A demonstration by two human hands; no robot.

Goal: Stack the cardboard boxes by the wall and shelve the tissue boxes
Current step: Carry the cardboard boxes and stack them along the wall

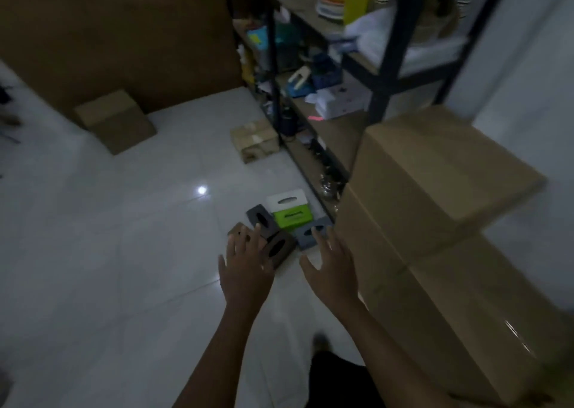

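Both hands were empty and spread wide, fingers extended. The left hand (245,268) hovered over a brown tissue box with an oval slot (277,248); the right hand (330,268) reached beside it toward a grey-blue tissue box with an oval slot (311,233). This posture suggested a reach for the tissue boxes, one hand per box; no contact could be confirmed.

Five tissue boxes lay clustered on the white tiled floor (124,252) just beside the foot of the dark metal shelving unit (273,66). The cluster also included a dark grey tissue box (259,218), a green-and-white tissue box (289,212) and a tan tissue box (237,232) partly hidden by the left fingers. Placement close to the shelving kept the transfer short. Contents of the boxes could not be determined.

Two large brown cardboard boxes (435,221) stood stacked at the right, closed, near the pale wall. A smaller cardboard box (115,122) and a taped cardboard box (254,140) sat apart on the floor, not yet stacked. Shelves held stacked coloured plates (330,2), paper cups and assorted clutter.
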